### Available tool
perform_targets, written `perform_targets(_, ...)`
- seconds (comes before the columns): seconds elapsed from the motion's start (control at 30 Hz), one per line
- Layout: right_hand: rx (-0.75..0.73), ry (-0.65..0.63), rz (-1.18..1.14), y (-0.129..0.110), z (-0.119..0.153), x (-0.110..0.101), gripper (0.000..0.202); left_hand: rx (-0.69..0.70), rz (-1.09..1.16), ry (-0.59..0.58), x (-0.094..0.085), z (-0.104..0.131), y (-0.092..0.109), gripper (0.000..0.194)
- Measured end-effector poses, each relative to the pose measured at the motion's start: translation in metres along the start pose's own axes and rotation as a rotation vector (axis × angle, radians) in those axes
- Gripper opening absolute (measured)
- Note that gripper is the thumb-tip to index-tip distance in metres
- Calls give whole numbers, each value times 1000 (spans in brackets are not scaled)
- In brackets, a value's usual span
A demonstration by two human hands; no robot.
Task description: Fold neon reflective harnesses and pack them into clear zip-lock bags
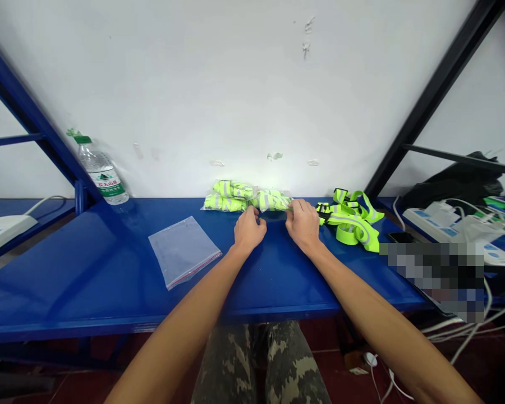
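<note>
Operator: bare forearms, camo trousers.
Left hand (249,229) and right hand (303,223) were ungloved, no sleeves, watch or rings visible. Trousers (261,365) showed a camouflage print in olive, tan and dark patches.

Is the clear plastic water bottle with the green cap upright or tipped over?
Tilted: the clear plastic water bottle stands on the blue metal shelf, cap leaning left against the blue frame bar.

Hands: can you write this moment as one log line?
left hand: at packed vests | right hand: touching bagged vest | loose vest: right | empty bag: left
</note>
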State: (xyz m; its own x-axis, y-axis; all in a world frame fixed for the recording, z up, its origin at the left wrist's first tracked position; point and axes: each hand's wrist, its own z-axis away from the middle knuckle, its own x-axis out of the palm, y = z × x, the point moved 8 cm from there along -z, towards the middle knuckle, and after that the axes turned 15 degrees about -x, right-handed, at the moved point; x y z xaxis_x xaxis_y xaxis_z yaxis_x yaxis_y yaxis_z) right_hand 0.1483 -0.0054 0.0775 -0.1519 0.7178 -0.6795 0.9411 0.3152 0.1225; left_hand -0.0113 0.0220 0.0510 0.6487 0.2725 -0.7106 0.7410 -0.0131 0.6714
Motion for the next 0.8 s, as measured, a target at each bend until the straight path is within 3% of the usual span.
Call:
perform_targets(0.33, 52, 129, -24, 14, -1, -4, 14, 51, -54, -33, 8, 0, 0, 15)
perform_targets(0.43, 10, 154, 6, 15, -18, -8, 16, 69, -74, -40, 11, 0, 1, 15)
perform_targets(0.6, -111, 298, 33, 14, -53, -14, 24, 94, -130, -47, 14, -2, 3, 20)
perform_targets(0.67, -150, 220, 21, 14, -60, 2, 31, 117, -149, -51, 14, -2, 4, 24)
perform_targets(0.8, -274, -134, -53, 6, -52, 49, 38, 124, -151, -50, 14, -1, 4, 25)
